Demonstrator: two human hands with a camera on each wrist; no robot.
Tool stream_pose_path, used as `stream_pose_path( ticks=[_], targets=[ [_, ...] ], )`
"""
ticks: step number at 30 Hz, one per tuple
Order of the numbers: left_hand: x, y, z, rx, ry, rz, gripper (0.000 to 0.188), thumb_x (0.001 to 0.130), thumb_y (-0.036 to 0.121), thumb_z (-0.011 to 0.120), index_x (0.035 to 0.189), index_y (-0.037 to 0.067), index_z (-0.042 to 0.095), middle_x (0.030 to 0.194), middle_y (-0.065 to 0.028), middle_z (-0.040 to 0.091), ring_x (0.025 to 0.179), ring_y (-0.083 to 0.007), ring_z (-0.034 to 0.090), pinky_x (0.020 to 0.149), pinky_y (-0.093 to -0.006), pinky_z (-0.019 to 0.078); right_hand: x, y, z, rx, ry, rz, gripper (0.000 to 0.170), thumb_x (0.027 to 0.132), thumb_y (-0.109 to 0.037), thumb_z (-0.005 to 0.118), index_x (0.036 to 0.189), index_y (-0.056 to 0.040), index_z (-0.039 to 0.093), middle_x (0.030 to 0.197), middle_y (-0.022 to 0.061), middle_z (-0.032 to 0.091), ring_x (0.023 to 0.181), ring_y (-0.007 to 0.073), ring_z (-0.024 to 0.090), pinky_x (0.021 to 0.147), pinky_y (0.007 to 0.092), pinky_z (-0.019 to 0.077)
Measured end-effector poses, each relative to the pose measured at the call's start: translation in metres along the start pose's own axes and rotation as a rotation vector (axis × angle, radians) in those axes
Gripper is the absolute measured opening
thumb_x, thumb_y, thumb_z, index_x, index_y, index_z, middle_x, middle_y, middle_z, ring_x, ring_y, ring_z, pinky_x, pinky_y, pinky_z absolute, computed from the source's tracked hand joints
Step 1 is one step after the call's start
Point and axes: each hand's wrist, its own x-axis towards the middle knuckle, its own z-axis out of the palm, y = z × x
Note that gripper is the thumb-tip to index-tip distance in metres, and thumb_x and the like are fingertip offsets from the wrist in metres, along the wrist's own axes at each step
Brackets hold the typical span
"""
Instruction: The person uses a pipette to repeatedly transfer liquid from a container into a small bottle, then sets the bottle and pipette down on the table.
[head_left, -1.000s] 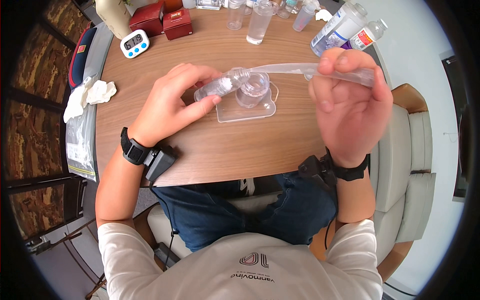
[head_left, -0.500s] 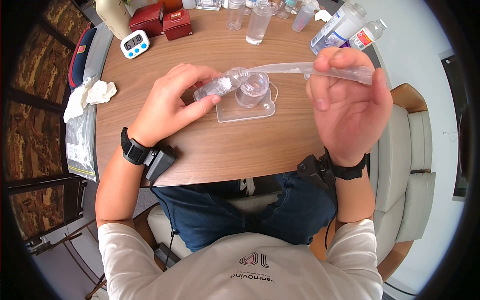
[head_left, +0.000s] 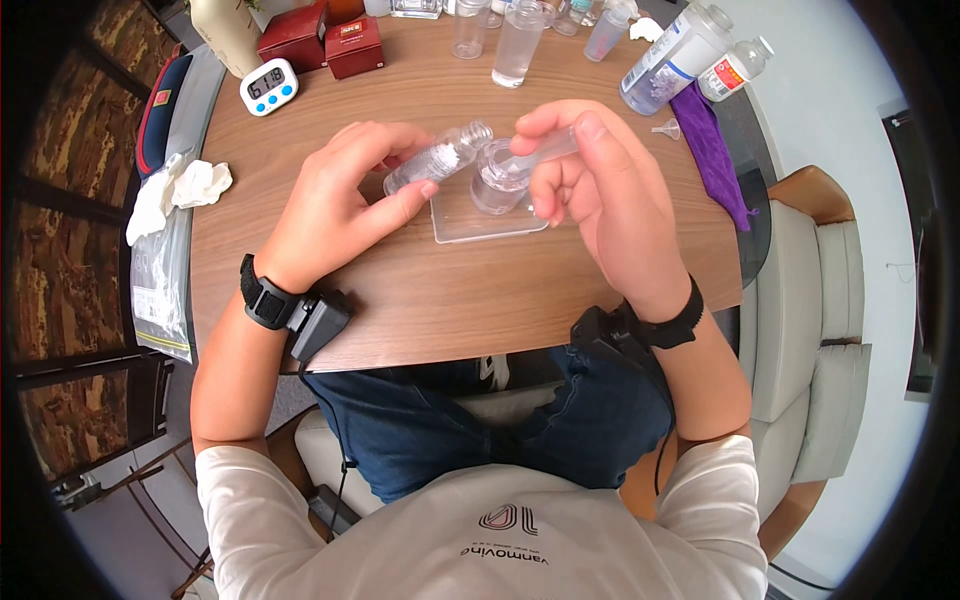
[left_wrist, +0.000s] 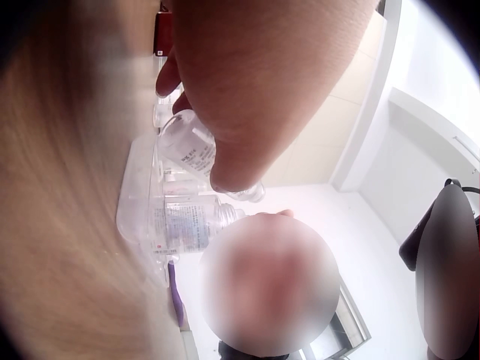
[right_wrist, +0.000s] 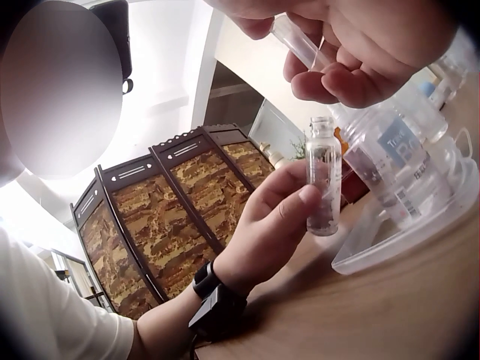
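My left hand (head_left: 350,185) holds a small clear bottle (head_left: 436,163) on a slant, its uncapped neck pointing up and to the right. White material clings inside the bottle. My right hand (head_left: 630,205) pinches a translucent plastic tube (head_left: 550,147) between thumb and fingers, its lower end over the mouth of a wide clear bottle (head_left: 495,192). Fingers hide part of the tube in the right wrist view. The wide bottle (right_wrist: 386,169), printed with a blue label, stands open in a shallow clear tray (head_left: 480,230), next to the small bottle's neck.
A white timer (head_left: 270,88) and red boxes (head_left: 354,48) stand at the back left. Several clear bottles, one a tall bottle (head_left: 518,50), line the far edge. Larger bottles, a small funnel (head_left: 668,129) and purple cloth (head_left: 705,150) are at right. Crumpled tissue (head_left: 202,185) lies left.
My right hand has moved left and turned, bringing the tube from the small bottle's mouth to the wide bottle's. My left hand stays nearly in place with the small bottle.
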Motion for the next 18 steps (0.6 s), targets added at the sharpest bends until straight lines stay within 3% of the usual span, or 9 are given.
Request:
stream_pose_path(
  ticks=[18],
  targets=[
    [0.0, -0.0001, -0.0009, 0.014, -0.03, 0.001, 0.035, 0.086, 0.017, 0.08, 0.116, 0.002, 0.068, 0.099, -0.0116, 0.068, 0.089, -0.0236, 0.064, 0.082, -0.0344, 0.0525, 0.0034, -0.001, -0.0012, 0.034, -0.026, 0.043, 0.055, 0.112, -0.042, 0.033, 0.121, 0.005, 0.061, 0.101, 0.008, 0.063, 0.072, 0.0081, 0.056, 0.064, 0.0209, 0.0425]
  ],
)
